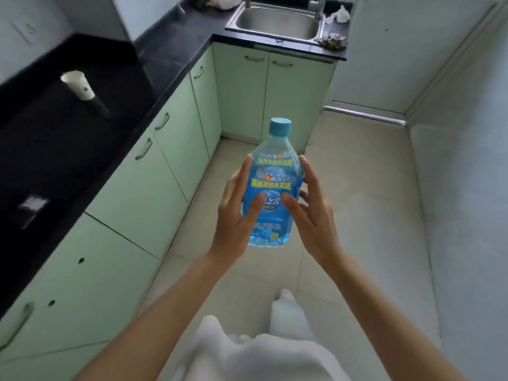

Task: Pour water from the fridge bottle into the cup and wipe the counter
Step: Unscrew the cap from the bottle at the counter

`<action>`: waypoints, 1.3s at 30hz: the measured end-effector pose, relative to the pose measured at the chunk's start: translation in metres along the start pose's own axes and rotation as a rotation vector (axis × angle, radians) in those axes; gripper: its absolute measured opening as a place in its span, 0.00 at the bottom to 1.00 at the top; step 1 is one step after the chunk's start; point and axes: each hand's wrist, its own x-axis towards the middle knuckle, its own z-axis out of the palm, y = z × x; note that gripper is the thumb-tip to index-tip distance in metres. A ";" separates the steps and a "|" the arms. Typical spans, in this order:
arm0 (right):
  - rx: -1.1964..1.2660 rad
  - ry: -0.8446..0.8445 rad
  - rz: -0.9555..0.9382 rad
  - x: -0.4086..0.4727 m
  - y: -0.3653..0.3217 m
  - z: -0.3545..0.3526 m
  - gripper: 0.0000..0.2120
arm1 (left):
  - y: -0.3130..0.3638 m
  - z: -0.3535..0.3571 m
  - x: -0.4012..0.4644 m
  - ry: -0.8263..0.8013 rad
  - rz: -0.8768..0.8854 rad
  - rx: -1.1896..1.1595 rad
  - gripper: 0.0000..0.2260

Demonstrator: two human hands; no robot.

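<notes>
Hidden, cropped or blurred bits

Bottle (272, 185): back side & part of label covered by fingers of left hand (236, 204) and right hand (310, 207); small print unreadable. Both forearms cut off by bottom edge, 6 o'clock. Cup (78, 85) at 10 o'clock smeared by motion blur; contents can't tell. Small pale item (31, 206) on counter (82, 138) at 9 o'clock too blurred to ID. Sink (277, 22) at 12 o'clock: tap cropped by top edge. Crumpled cloth (334, 39) beside it, detail unclear.

Clear blue-labelled plastic water bottle (270, 188), capped, upright above the floor, white paper cup (78, 85) standing on black counter (55, 149)
</notes>
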 end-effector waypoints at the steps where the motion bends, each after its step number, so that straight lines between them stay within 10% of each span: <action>1: 0.002 -0.035 -0.014 0.015 0.003 -0.002 0.27 | 0.000 0.002 0.009 0.041 -0.007 0.016 0.26; 20: 0.031 -0.655 -0.119 0.229 0.034 0.064 0.27 | -0.027 -0.033 0.134 0.617 -0.142 0.049 0.25; 39: 0.092 -0.771 -0.164 0.389 0.044 0.261 0.28 | -0.095 -0.215 0.272 0.682 -0.116 0.114 0.26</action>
